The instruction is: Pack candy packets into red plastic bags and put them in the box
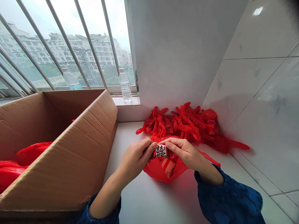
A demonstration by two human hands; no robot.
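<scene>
Between my left hand (pixel 140 154) and my right hand (pixel 183 151) is a small red packet (pixel 161 151) with a white label and dark double-happiness lettering. The fingers of both hands are closed on its two ends. Right under it, an open red plastic bag (pixel 154 172) rests on the white surface. Inside the bag are more red wrapped pieces (pixel 169 166), partly hidden by my hands and the packet.
Tied red plastic bags (pixel 187 121) are heaped against the wall behind. On the left stands an open cardboard box (pixel 77 161) holding red bags (pixel 35 152). A water bottle (pixel 125 85) is on the sill by the barred window; another bottle (pixel 71 79) shows behind the box.
</scene>
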